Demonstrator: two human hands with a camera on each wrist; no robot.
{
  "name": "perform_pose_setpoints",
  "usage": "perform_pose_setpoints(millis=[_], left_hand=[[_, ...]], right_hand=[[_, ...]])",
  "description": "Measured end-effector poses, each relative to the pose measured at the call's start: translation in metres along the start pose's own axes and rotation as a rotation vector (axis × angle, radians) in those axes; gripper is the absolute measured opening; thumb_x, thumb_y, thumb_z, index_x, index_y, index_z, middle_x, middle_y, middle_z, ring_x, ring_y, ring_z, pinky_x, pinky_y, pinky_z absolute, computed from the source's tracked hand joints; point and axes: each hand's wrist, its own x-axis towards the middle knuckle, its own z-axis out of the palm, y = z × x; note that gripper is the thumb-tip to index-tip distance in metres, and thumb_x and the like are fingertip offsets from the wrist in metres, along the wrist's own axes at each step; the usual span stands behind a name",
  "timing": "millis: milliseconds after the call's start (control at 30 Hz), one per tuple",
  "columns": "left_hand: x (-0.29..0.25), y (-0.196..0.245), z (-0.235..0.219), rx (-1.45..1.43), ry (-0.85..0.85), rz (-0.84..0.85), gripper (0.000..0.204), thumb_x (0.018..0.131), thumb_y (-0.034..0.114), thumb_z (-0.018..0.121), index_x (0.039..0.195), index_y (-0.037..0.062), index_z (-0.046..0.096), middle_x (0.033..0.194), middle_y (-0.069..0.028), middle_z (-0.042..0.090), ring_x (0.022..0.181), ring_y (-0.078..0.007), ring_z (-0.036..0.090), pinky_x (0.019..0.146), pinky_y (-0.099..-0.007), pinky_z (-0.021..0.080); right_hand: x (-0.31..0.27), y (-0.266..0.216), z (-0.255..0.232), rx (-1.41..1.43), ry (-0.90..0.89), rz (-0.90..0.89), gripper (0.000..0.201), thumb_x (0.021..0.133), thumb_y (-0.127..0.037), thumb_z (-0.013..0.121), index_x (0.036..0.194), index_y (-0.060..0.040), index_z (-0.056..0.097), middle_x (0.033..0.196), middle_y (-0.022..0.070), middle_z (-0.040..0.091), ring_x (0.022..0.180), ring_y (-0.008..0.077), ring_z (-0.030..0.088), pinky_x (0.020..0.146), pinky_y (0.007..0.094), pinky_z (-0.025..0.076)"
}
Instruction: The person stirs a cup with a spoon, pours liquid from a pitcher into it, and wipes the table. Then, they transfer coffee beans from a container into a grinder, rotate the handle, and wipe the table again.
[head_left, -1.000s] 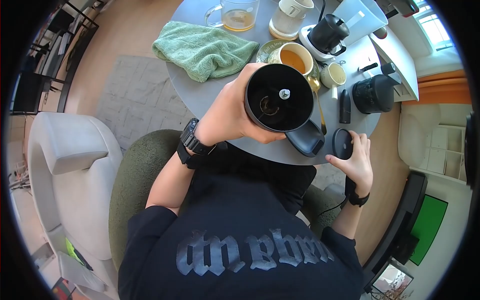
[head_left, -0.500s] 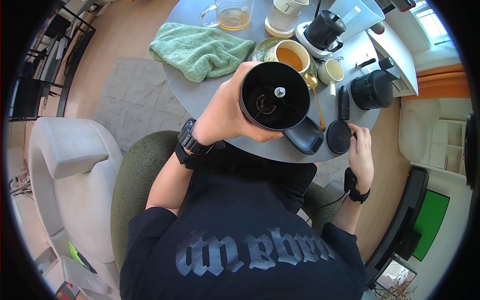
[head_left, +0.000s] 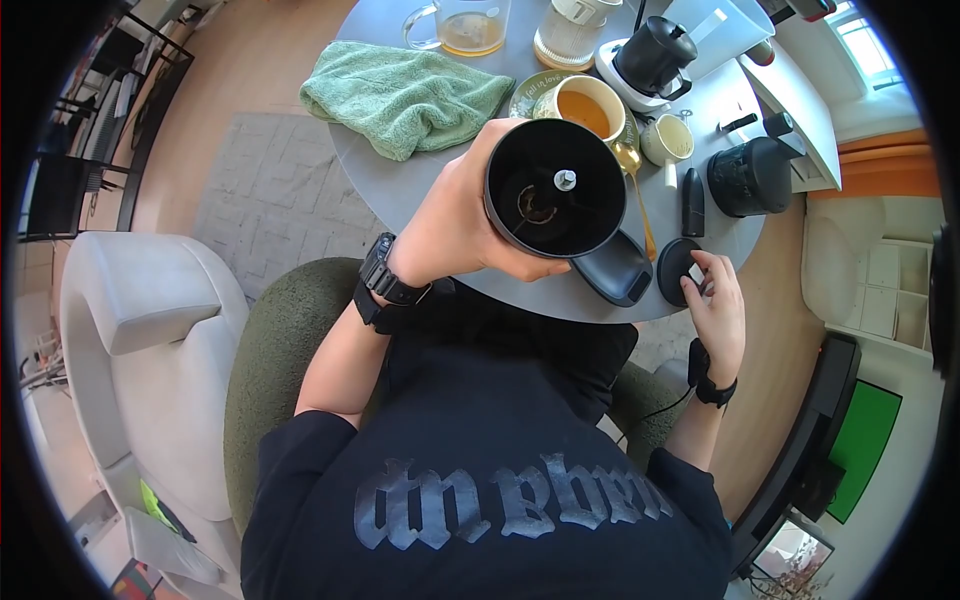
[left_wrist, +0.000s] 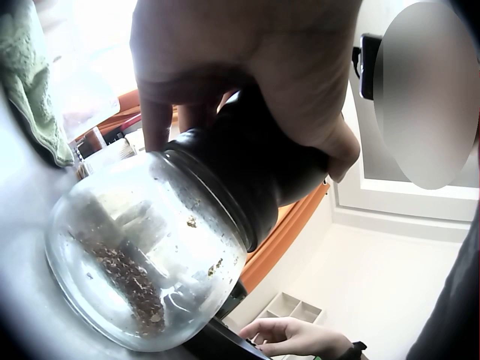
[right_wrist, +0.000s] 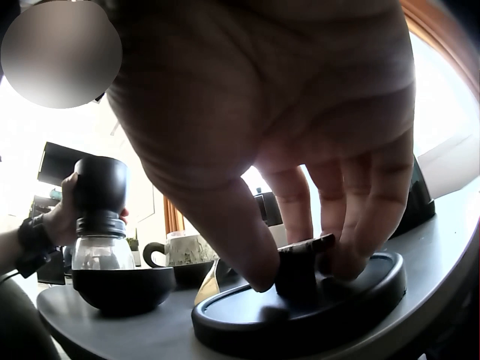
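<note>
My left hand (head_left: 455,225) grips a black cylinder (head_left: 555,190), its open top facing up with a metal shaft inside. Below it, the left wrist view shows a glass jar (left_wrist: 146,251) holding dark brown bits (left_wrist: 127,281). A black dish-like piece (head_left: 612,268) shows beside the cylinder. On the table near the right edge lies a round black lid (head_left: 677,270). The thumb and fingers of my right hand (head_left: 720,310) pinch a small black knob-like piece (right_wrist: 296,274) over the lid; whether it is fixed to the lid, I cannot tell.
Beyond the cylinder stand a cup of orange-brown liquid (head_left: 585,108), a gold spoon (head_left: 642,215), a small cream jug (head_left: 667,140), a black pot (head_left: 655,55) and a glass mug (head_left: 470,28). A green towel (head_left: 405,98) lies left; a black canister (head_left: 750,183) stands right.
The lid, tilted in my right hand a second ago, lies flat on the table. My right fingers have moved from its edge to the small piece above it. My left hand has barely moved.
</note>
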Motion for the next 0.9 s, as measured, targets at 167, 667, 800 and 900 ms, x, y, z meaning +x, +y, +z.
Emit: perform_pose_setpoints(millis=[167,667,800,900], left_hand=[[0.000,-0.001,0.000,-0.006,0.007,0.004,0.097,0.054,0.028,0.098,0.134,0.0032,0.049,0.122,-0.0117,0.065,0.110,-0.0237,0.066,0.096,-0.0359,0.052],[-0.001,-0.002,0.000,-0.015,0.006,-0.001,0.096,0.055,0.029,0.098,0.134,0.0041,0.050,0.123,-0.0124,0.063,0.113,-0.0271,0.066,0.097,-0.0366,0.052],[-0.004,-0.004,-0.001,-0.034,-0.036,-0.041,0.104,0.052,0.027,0.098,0.138,0.0014,0.047,0.128,-0.0095,0.059,0.118,-0.0196,0.059,0.102,-0.0347,0.048],[-0.003,-0.004,0.000,-0.036,-0.024,-0.023,0.101,0.053,0.027,0.098,0.138,0.0026,0.047,0.127,-0.0105,0.061,0.115,-0.0225,0.061,0.100,-0.0357,0.049]], right_hand=[[-0.011,-0.036,-0.019,0.067,0.100,-0.048,0.045,0.081,-0.009,0.077,0.123,-0.0027,0.063,0.118,0.0141,0.061,0.106,0.0331,0.060,0.092,0.0405,0.050],[-0.008,-0.069,0.024,0.249,-0.008,-0.237,0.071,0.071,-0.010,0.084,0.135,-0.0004,0.054,0.130,0.0186,0.056,0.118,0.0371,0.057,0.101,0.0405,0.048],[-0.013,-0.061,0.012,0.619,0.132,-0.086,0.070,0.072,-0.005,0.082,0.136,-0.0001,0.055,0.132,0.0120,0.057,0.119,0.0244,0.058,0.102,0.0351,0.047],[-0.011,-0.068,0.009,0.899,0.324,-0.192,0.082,0.074,-0.026,0.087,0.139,0.0051,0.049,0.134,0.0178,0.055,0.122,0.0263,0.058,0.105,0.0362,0.046]])
